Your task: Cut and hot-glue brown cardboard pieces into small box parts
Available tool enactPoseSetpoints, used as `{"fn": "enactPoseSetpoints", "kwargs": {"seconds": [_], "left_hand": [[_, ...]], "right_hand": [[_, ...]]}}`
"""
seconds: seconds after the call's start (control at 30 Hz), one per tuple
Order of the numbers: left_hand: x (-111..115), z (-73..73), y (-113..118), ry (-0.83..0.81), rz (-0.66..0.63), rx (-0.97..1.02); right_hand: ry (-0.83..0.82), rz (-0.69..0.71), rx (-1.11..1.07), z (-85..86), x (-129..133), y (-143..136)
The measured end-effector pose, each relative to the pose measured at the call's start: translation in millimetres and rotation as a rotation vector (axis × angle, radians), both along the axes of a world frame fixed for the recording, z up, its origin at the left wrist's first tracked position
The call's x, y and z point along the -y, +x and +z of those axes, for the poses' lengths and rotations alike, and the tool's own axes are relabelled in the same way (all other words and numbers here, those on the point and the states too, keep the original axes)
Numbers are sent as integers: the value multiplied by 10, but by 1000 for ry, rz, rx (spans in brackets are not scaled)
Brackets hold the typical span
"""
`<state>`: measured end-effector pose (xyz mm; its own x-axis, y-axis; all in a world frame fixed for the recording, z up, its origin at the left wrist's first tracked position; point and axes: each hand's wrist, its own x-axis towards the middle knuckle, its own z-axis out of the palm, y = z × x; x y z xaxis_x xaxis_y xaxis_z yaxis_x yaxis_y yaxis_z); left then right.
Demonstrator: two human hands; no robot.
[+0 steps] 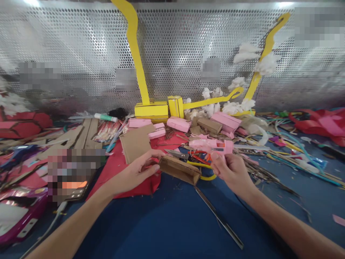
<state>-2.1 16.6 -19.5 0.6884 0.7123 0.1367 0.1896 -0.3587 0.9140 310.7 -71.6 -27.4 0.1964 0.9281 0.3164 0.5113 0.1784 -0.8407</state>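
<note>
Spreading beneath everything, the blue counter (151, 223) runs away from me to a perforated metal panel (172, 46) at twelve o'clock. Next in size is the red sheet (151, 185), lying at eleven o'clock from the bare patch in front of me.

Of my two hands, the left hand (137, 169) is nearer the small open cardboard box (180, 170). Those fingers curl at its left end, thumb on my side; I can't tell whether they pinch the cardboard or only rest against it. My right hand (233, 171) sits apart from the box, its fingers clamped around the grip of the pink glue gun (205, 145), whose nozzle points to nine o'clock.

The box's long axis slants from ten to four o'clock, so its body lies at four o'clock from my left fingertips and at nine from my right ones. The nozzle is at one o'clock from the box's middle, just beyond its far edge. A yellow handle (208, 177) shows between box and right fingers. Thinnest, a metal strip (219, 219) runs from the box's right end toward five o'clock.
</note>
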Motion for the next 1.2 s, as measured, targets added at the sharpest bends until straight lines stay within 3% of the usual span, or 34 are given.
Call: {"fn": "enactPoseSetpoints", "kwargs": {"seconds": [0.33, 0.73, 0.87, 1.03, 1.2], "left_hand": [[8, -19, 36, 42, -12, -47], [33, -41, 104, -66, 13, -4], [16, -78, 118, -90, 122, 55], [38, -40, 173, -59, 354, 165], [142, -36, 274, -42, 466, 253]], "right_hand": [[-13, 12, -19, 5, 7, -8], [-2, 17, -27, 6, 5, -6], [10, 16, -62, 15, 12, -13], [26, 76, -80, 71, 59, -71], [-35, 151, 68, 24, 102, -151]]}}
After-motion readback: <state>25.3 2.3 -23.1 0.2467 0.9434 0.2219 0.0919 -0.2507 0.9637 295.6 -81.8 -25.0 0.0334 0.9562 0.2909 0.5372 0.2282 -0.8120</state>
